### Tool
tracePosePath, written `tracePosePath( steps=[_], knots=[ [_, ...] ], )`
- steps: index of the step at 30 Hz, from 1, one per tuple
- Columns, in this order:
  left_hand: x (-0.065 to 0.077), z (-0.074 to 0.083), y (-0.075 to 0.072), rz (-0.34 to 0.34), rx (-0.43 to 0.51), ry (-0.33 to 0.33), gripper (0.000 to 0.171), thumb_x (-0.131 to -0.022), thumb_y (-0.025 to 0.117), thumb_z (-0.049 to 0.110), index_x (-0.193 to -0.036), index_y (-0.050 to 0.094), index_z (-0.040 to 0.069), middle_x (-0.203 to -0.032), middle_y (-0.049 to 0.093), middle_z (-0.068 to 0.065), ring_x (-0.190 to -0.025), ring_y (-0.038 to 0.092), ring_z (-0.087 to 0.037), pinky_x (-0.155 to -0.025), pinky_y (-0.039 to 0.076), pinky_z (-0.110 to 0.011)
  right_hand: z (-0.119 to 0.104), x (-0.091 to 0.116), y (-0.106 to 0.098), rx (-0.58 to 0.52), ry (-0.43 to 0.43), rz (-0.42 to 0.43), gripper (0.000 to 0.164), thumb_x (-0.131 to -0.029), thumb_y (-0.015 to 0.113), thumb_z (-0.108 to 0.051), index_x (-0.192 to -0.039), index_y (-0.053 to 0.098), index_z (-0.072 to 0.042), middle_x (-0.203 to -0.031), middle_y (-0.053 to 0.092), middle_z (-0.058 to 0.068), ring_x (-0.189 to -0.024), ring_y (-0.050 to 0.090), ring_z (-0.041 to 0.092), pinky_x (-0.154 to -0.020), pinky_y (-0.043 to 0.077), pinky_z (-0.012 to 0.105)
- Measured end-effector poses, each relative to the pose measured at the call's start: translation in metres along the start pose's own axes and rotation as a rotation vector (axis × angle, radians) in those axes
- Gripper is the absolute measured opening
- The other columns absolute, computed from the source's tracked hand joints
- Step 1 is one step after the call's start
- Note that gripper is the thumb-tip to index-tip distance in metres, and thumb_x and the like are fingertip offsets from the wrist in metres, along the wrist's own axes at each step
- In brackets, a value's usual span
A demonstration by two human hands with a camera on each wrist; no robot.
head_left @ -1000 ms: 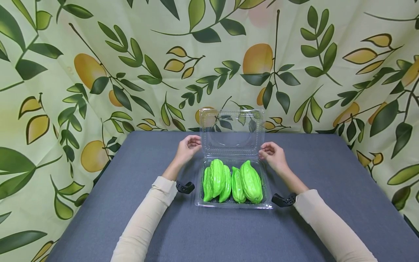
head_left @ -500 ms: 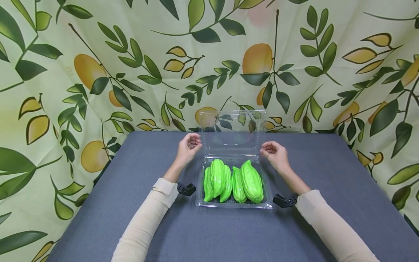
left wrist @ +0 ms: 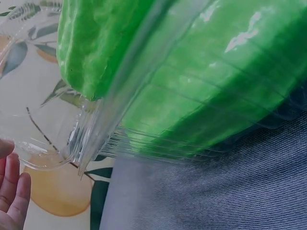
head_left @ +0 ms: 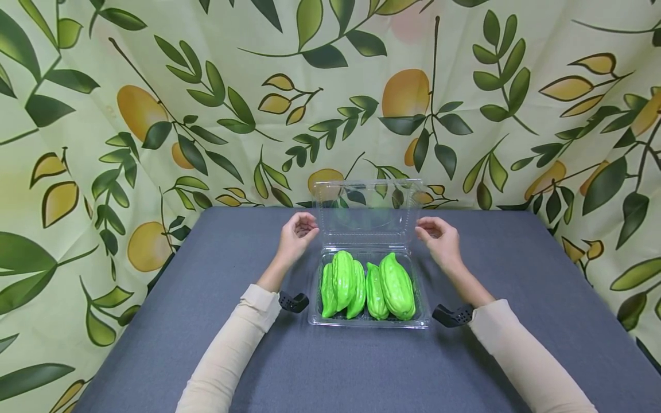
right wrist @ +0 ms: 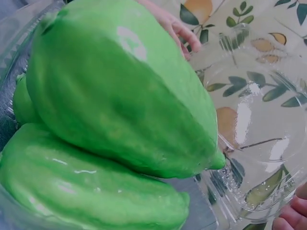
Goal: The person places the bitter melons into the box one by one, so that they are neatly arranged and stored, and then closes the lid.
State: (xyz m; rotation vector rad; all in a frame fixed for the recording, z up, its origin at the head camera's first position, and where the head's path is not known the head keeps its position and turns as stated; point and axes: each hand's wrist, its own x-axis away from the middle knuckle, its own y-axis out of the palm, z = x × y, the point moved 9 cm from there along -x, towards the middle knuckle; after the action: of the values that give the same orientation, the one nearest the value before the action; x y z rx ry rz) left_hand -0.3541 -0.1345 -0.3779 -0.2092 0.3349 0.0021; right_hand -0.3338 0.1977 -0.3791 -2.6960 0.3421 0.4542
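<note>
A clear plastic clamshell container (head_left: pixel 315 318) lies on the table with its hinged lid (head_left: pixel 366 221) raised, leaning slightly toward me. Several glossy green ribbed gourds (head_left: pixel 397 287) fill its base; two of them, the big gourd (right wrist: pixel 120 86) and a slimmer gourd (right wrist: pixel 91 182), loom large in the right wrist view. My left hand (head_left: pixel 295 238) pinches the lid's left edge with curled fingers. On the other side, my right hand (head_left: pixel 441 241) holds the right edge between thumb and fingers. Only fingertips (left wrist: pixel 18 194) of the left hand show in the left wrist view.
A grey-blue cloth covers the table (head_left: pixel 330 373). Behind it hangs a curtain (head_left: pixel 330 115) printed with leaves and orange fruit. Black wrist cameras, one a left band (head_left: pixel 293 302) and one a right band (head_left: pixel 452 315), sit close beside the container.
The lid's top edge has come down and toward me. My right hand has shifted slightly up and to the right; the left hand has hardly moved. The gourds have stayed put.
</note>
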Motion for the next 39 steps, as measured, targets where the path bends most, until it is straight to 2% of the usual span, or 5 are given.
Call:
tracePosePath(
  steps=[6,11,21,33,39],
  knots=[
    [0.004,0.004,-0.001,-0.001,-0.005,0.042,0.024,-0.085,0.065,-0.007,-0.107,0.056,-0.01,-0.101,0.061,-0.03,-0.082,0.055,0.002,-0.078,0.049,-0.009,-0.006,0.002,-0.005,-0.015,-0.021,0.024,0.019,-0.089,0.065,0.0,-0.106,0.065,0.008,-0.08,0.059,-0.022,-0.069,0.055,-0.016,-0.065,0.048,0.002],
    [0.008,0.008,-0.002,0.0,-0.029,0.077,0.021,-0.085,0.065,-0.007,-0.104,0.057,-0.01,-0.1,0.062,-0.031,-0.082,0.055,0.004,-0.081,0.05,-0.01,-0.01,0.004,-0.008,-0.017,-0.041,0.033,0.018,-0.088,0.066,-0.001,-0.103,0.065,0.009,-0.077,0.054,-0.034,-0.071,0.054,-0.017,-0.066,0.047,0.0],
    [0.017,0.008,-0.005,-0.001,-0.073,0.087,0.015,-0.087,0.066,-0.003,-0.099,0.061,-0.009,-0.099,0.065,-0.029,-0.082,0.056,0.005,-0.08,0.051,-0.013,-0.012,0.012,-0.008,0.037,-0.078,0.024,0.016,-0.087,0.068,-0.004,-0.099,0.066,0.007,-0.096,0.068,0.024,-0.075,0.052,-0.021,-0.068,0.045,-0.002],
    [0.024,0.011,-0.004,-0.019,-0.062,0.125,0.009,-0.085,0.065,-0.007,-0.093,0.06,-0.01,-0.094,0.063,-0.029,-0.081,0.057,0.007,-0.079,0.052,-0.012,-0.045,0.029,-0.014,-0.004,-0.131,0.032,0.012,-0.083,0.066,0.011,-0.092,0.062,0.017,-0.093,0.064,0.036,-0.073,0.054,-0.02,-0.068,0.047,-0.001],
    [0.028,0.013,-0.004,-0.03,-0.054,0.167,0.008,-0.085,0.066,-0.006,-0.091,0.061,-0.008,-0.091,0.065,-0.026,-0.081,0.061,0.0,-0.08,0.055,-0.017,-0.025,0.028,-0.013,-0.014,-0.118,0.024,0.011,-0.083,0.068,0.007,-0.092,0.064,0.012,-0.095,0.066,0.032,-0.073,0.054,-0.02,-0.069,0.047,-0.001]
  ],
)
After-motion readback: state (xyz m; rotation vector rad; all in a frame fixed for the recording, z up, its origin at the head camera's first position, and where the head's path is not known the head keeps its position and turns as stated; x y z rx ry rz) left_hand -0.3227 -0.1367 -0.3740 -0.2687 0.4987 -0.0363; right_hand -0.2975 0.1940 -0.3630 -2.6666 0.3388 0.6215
